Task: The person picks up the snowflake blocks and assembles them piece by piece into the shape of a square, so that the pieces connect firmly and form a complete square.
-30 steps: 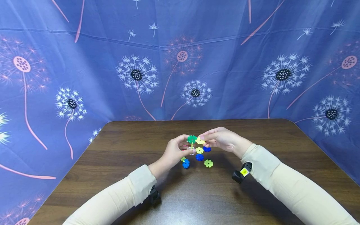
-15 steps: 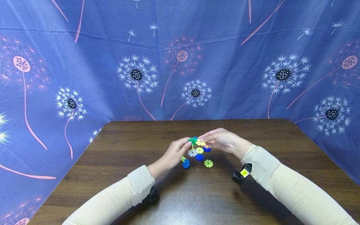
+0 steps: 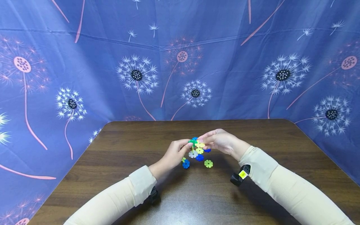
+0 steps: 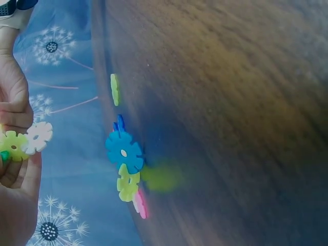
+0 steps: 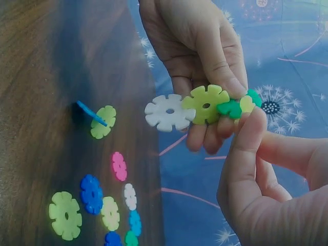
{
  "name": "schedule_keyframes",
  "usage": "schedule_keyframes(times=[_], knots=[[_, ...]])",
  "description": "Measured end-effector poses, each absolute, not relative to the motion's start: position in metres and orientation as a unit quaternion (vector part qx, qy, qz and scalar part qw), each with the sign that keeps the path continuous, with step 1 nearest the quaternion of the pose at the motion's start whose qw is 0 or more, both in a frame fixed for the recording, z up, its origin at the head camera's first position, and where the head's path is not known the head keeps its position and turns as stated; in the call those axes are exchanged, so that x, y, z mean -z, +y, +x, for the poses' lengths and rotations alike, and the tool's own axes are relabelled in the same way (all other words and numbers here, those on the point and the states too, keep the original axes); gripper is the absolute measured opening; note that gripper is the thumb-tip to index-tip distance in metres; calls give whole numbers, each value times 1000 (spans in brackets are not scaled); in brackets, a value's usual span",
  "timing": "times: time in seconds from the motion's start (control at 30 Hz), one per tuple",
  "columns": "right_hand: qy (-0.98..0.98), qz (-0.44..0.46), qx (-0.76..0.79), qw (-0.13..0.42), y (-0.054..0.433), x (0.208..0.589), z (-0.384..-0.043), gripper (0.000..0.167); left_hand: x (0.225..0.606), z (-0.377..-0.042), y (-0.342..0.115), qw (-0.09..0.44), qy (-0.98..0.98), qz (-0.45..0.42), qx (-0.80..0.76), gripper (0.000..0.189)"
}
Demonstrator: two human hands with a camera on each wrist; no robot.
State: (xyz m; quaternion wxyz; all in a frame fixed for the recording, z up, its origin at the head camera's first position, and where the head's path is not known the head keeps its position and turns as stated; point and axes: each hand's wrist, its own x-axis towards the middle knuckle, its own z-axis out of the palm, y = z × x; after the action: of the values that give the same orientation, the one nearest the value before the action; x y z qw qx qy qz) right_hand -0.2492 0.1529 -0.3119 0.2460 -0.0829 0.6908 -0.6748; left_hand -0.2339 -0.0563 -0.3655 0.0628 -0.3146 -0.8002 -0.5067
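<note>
Notched plastic flower discs join in a short chain: a white disc (image 5: 169, 112), a yellow-green disc (image 5: 206, 104), a green disc (image 5: 231, 108) and a pale yellow disc (image 5: 247, 104). My left hand (image 3: 175, 153) pinches the chain at the green disc, thumb on the near side. From the other side, my right hand (image 3: 223, 142) pinches the pale yellow disc between thumb and fingers, right against the green one. Fingertips partly cover that joint. In the left wrist view the white disc (image 4: 39, 137) sticks out between the two hands.
Loose discs lie on the brown wooden table (image 3: 126, 137) below the hands, among them a yellow-green one (image 3: 208, 163), a dark blue one (image 5: 91, 194) and a pink one (image 5: 119, 166). A blue disc (image 3: 186, 164) stands slotted into a yellow-green one. Patterned blue cloth (image 3: 225, 62) hangs behind.
The left hand has shifted its grip up to the green disc, which has tilted from face-on; the white disc now shows below it. The right hand has lowered slightly, still holding the pale yellow disc.
</note>
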Motion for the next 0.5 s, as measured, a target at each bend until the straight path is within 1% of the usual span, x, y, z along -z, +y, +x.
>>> schedule_keyframes(times=[0.1,0.23,0.4,0.5], knots=[[692,-84,674,246,152,312,-249,30,366,-233,-56,63,-801,-313,507,25],[690,-82,674,250,151,313,-249,26,366,-233,-56,53,-806,-306,504,26],[687,-82,678,250,151,314,-250,22,366,-232,-54,35,-804,-289,519,21],[688,-83,677,248,152,314,-249,19,368,-232,-53,35,-799,-276,533,28]])
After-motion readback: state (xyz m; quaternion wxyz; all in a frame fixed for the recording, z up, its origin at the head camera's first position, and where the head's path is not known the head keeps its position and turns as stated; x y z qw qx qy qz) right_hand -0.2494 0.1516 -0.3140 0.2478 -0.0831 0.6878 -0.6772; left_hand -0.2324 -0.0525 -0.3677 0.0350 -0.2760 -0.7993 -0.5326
